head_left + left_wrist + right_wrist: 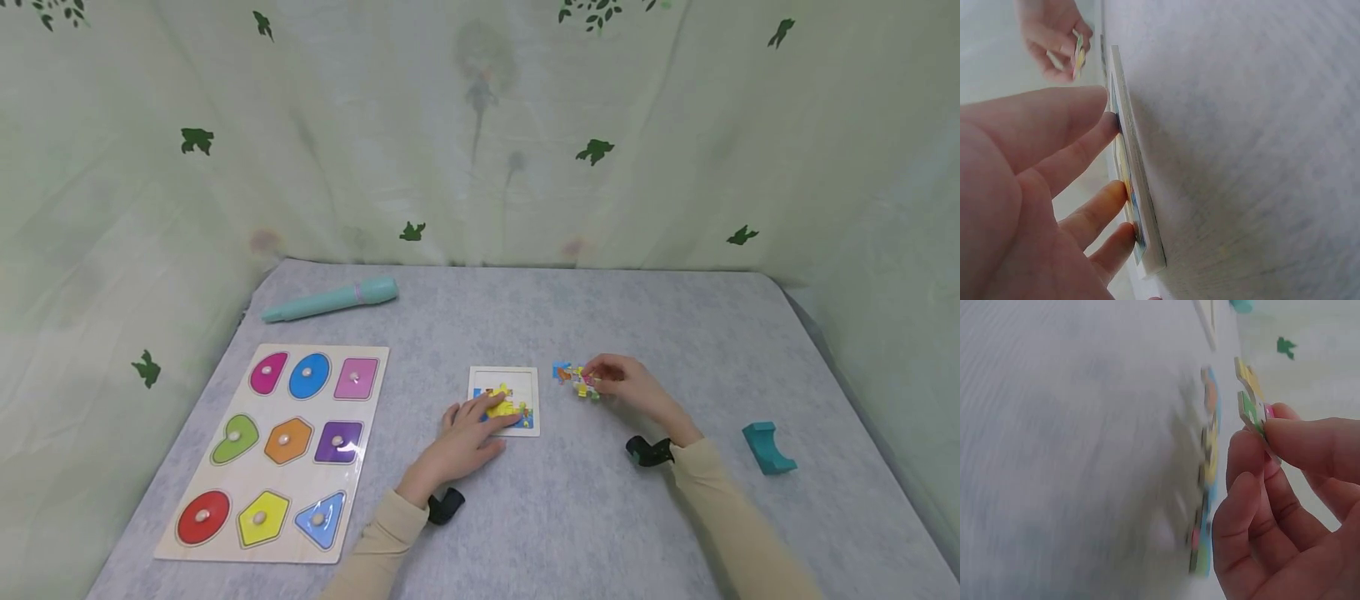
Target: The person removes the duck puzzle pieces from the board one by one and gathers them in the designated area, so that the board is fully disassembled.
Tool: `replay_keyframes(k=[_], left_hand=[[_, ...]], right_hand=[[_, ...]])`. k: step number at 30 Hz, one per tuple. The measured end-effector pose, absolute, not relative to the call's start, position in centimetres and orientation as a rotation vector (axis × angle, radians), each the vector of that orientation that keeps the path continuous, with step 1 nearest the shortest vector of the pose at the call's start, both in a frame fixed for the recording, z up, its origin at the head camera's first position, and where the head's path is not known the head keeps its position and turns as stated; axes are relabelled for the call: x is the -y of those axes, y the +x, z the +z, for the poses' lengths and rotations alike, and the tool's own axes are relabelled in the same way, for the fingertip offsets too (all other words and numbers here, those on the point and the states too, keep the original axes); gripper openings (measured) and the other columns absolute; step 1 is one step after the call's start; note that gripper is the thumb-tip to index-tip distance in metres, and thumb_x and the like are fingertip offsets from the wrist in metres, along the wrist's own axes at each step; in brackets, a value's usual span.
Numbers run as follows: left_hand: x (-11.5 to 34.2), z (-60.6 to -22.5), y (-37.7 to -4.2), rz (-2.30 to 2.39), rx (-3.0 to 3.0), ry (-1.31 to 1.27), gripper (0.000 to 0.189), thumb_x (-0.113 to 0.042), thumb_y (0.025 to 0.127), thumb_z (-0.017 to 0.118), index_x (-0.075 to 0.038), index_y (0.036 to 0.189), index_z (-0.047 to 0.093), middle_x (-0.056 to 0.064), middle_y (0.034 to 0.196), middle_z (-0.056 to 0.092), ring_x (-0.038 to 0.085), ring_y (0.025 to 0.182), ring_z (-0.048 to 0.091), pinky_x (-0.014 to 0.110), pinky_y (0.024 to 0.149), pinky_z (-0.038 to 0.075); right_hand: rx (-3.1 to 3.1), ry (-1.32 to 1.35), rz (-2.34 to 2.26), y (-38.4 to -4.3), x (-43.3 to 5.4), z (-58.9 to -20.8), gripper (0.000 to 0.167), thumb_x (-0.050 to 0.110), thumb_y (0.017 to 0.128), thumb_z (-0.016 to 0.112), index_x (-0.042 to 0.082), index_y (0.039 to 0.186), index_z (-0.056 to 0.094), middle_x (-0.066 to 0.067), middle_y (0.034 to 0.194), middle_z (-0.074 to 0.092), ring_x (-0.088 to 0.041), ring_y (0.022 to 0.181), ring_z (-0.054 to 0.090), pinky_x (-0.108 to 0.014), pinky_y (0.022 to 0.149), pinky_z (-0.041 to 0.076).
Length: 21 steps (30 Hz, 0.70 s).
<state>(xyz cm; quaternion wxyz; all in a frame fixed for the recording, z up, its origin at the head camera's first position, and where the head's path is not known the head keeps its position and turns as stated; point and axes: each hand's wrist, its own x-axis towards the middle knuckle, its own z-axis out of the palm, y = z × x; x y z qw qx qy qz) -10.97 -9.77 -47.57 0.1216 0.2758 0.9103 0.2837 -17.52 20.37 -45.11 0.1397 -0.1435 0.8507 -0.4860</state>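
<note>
A small jigsaw puzzle tray (504, 372) with a pale frame lies mid-table, its lower part filled with yellow and blue pieces. My left hand (467, 436) rests on it, and in the left wrist view its fairly straight fingertips (1124, 236) touch the pieces inside the frame. Right of the tray, my right hand (637, 389) pinches a jigsaw piece (1249, 409), green, yellow and pink, between thumb and fingers. The piece is raised off the table. Under and beside it lie several loose jigsaw pieces (562, 372), partly hidden by that hand in the head view.
A wooden shape board (251, 467) with knobbed coloured shapes lies at left. Behind it is a teal pen-shaped object (330, 302). A curved teal block (768, 448) sits at the right. Patterned curtains (480, 167) rise around the table's back and sides.
</note>
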Motion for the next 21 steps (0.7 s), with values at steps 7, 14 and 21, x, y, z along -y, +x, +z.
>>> replay_keyframes(k=[7, 14, 21], left_hand=[[9.8, -47.7, -11.0, 0.844, -2.656, 0.806, 0.042, -0.021, 0.098, 0.055, -0.018, 0.140, 0.051, 0.009, 0.153, 0.026, 0.034, 0.142, 0.014, 0.064, 0.104, 0.008], [9.8, -47.7, -10.9, 0.848, -2.663, 0.803, 0.042, -0.021, 0.098, 0.055, -0.018, 0.140, 0.052, 0.009, 0.153, 0.027, 0.034, 0.142, 0.015, 0.064, 0.104, 0.008], [9.8, -47.8, -11.0, 0.858, -2.662, 0.804, 0.042, -0.021, 0.098, 0.054, -0.018, 0.140, 0.052, 0.010, 0.153, 0.027, 0.035, 0.141, 0.015, 0.064, 0.104, 0.008]], right_hand=[[-2.505, -0.385, -1.338, -17.2, -23.8, -46.6, 0.018, -0.002, 0.089, 0.059, -0.004, 0.106, 0.065, -0.015, 0.099, 0.061, -0.021, 0.074, 0.053, -0.033, 0.062, 0.047], [-2.550, -0.425, -1.295, -16.8, -24.8, -47.3, 0.016, -0.001, 0.089, 0.060, 0.000, 0.103, 0.067, -0.012, 0.097, 0.062, -0.021, 0.073, 0.055, -0.032, 0.061, 0.048], [-2.667, -0.414, -1.175, -16.4, -24.3, -47.3, 0.015, -0.002, 0.089, 0.060, 0.004, 0.101, 0.068, -0.010, 0.098, 0.063, -0.020, 0.078, 0.057, -0.033, 0.065, 0.047]])
